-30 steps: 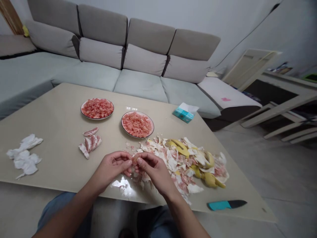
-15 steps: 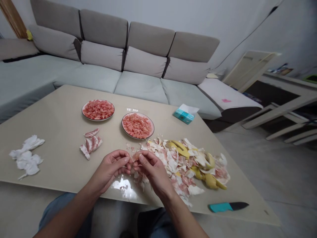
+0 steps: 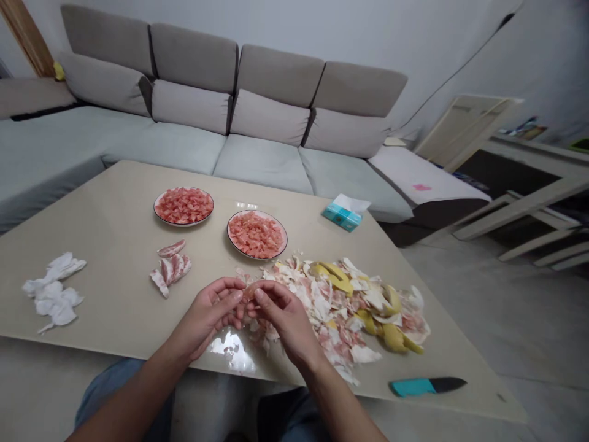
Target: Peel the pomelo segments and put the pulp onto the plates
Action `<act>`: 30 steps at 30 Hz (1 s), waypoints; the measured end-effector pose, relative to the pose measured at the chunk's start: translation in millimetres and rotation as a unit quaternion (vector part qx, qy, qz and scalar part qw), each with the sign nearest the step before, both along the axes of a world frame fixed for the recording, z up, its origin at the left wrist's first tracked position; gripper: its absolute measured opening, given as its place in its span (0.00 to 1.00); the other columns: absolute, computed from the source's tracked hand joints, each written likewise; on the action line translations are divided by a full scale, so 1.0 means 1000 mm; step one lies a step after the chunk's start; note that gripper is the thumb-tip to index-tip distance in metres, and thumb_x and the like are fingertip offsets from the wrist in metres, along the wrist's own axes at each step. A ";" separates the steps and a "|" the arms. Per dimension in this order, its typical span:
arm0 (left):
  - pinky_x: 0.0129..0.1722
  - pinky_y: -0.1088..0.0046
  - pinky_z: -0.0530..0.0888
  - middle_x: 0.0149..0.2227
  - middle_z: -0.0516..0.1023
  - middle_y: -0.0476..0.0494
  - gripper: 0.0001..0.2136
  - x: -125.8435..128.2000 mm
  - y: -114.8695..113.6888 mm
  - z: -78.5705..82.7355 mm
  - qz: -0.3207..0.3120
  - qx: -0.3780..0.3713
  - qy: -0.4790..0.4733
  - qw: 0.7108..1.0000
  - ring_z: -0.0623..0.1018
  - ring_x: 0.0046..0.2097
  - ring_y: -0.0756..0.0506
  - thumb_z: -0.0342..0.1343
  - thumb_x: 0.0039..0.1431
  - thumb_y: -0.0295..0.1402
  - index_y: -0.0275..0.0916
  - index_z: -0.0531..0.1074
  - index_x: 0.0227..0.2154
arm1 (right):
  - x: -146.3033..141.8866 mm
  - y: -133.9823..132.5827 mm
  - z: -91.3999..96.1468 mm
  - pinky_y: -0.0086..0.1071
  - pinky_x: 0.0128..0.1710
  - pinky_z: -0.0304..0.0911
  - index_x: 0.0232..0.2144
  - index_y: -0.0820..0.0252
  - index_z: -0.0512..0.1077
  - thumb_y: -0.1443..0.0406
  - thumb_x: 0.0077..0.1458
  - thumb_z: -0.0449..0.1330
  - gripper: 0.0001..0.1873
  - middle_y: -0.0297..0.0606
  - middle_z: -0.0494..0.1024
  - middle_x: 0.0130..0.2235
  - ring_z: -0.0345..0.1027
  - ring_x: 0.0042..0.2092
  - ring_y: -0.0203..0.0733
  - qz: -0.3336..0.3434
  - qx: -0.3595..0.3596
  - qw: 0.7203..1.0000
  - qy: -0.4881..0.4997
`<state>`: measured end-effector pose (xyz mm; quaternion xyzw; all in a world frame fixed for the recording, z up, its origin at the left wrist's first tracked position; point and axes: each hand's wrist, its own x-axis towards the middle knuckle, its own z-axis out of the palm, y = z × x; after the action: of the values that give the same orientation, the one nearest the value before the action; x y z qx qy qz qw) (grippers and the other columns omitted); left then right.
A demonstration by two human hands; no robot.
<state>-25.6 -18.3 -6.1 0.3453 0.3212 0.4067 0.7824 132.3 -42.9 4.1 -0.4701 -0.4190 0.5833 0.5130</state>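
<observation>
My left hand (image 3: 212,314) and my right hand (image 3: 286,318) meet near the front of the table. Their fingertips pinch a small pinkish piece of pomelo flesh (image 3: 249,293) between them, mostly covered by the fingers. Right beside my right hand spreads a heap of pomelo peel and membrane (image 3: 317,301), white and pink scraps with yellow rind strips. Several pomelo segments (image 3: 173,267) with whitish skin lie to the left. Beyond my hands are two plates with dark rims, the near plate (image 3: 233,244) and the far plate (image 3: 159,216), both heaped with red pomelo pulp.
A knife (image 3: 427,386) with a turquoise handle lies at the front right edge. Crumpled white tissues (image 3: 55,291) are at the left. A turquoise tissue pack (image 3: 343,216) sits at the back right. Behind the table (image 3: 115,258) stands a grey sofa (image 3: 257,159).
My fingertips have drawn slightly closer together around the pomelo piece. The whole view has shifted a little; the plates, segments, peel heap and knife stay in place on the table.
</observation>
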 end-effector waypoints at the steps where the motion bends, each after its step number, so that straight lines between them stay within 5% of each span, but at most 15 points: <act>1: 0.24 0.80 0.69 0.26 0.73 0.50 0.15 0.001 0.000 -0.001 0.002 0.002 0.006 1.000 0.72 0.26 0.53 0.63 0.53 0.37 0.36 0.71 0.41 | -0.001 0.000 0.000 0.32 0.36 0.70 0.34 0.57 0.75 0.54 0.51 0.65 0.14 0.36 0.77 0.32 0.72 0.33 0.39 0.002 0.003 1.000 -0.003; 11: 0.24 0.81 0.67 0.31 0.72 0.46 0.12 0.000 0.001 -0.007 -0.046 -0.013 -0.015 0.999 0.70 0.27 0.55 0.57 0.59 0.38 0.33 0.72 0.39 | 0.001 0.000 -0.001 0.30 0.33 0.66 0.34 0.56 0.77 0.58 0.53 0.63 0.09 0.39 0.76 0.39 0.70 0.38 0.41 -0.037 0.081 0.989 -0.122; 18: 0.23 0.81 0.65 0.30 0.73 0.46 0.13 0.001 -0.001 -0.007 -0.065 0.004 0.007 0.998 0.69 0.25 0.55 0.56 0.60 0.41 0.33 0.72 0.32 | 0.001 0.001 0.001 0.27 0.24 0.59 0.33 0.58 0.75 0.54 0.52 0.63 0.14 0.33 0.75 0.27 0.64 0.25 0.34 -0.002 -0.003 1.000 -0.021; 30: 0.23 0.82 0.62 0.26 0.69 0.50 0.09 0.003 0.000 -0.005 -0.048 -0.008 0.004 0.999 0.67 0.25 0.55 0.57 0.59 0.37 0.35 0.70 0.31 | 0.004 0.002 -0.003 0.24 0.25 0.57 0.33 0.60 0.75 0.55 0.50 0.66 0.14 0.32 0.74 0.28 0.63 0.26 0.31 -0.012 -0.024 0.999 0.018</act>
<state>-23.0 -18.2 -11.1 0.3555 0.3102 0.3648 0.8027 136.0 -40.6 1.5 -0.4761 -0.3901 0.5956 0.5162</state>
